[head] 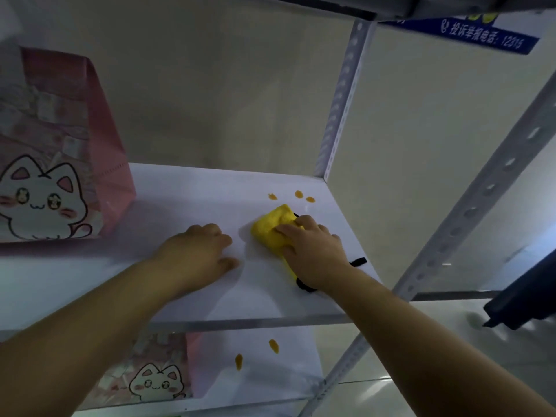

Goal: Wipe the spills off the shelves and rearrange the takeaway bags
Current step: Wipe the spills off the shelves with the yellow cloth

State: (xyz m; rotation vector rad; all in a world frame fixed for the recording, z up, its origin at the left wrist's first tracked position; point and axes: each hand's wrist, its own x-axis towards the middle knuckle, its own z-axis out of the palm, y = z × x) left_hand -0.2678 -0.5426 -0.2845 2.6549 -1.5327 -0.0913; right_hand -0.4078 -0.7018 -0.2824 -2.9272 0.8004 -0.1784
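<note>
Cloth [267,228], likely soft, light: right hand [313,251] grips its near end, left hand [198,251] rests empty beside, spills [298,194] just beyond.

blue sign [493,36], white Chinese characters, number apparently "12315", partly blurred

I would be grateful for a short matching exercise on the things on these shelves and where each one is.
Things:
1. yellow cloth
2. left hand
3. three orange spots
4. two orange spots

Places:
A. on the lower shelf
B. held under the right hand
C. resting on the upper shelf, left of the cloth
D. on the upper shelf, just beyond the cloth

Pairs: 1-B, 2-C, 3-D, 4-A
</note>
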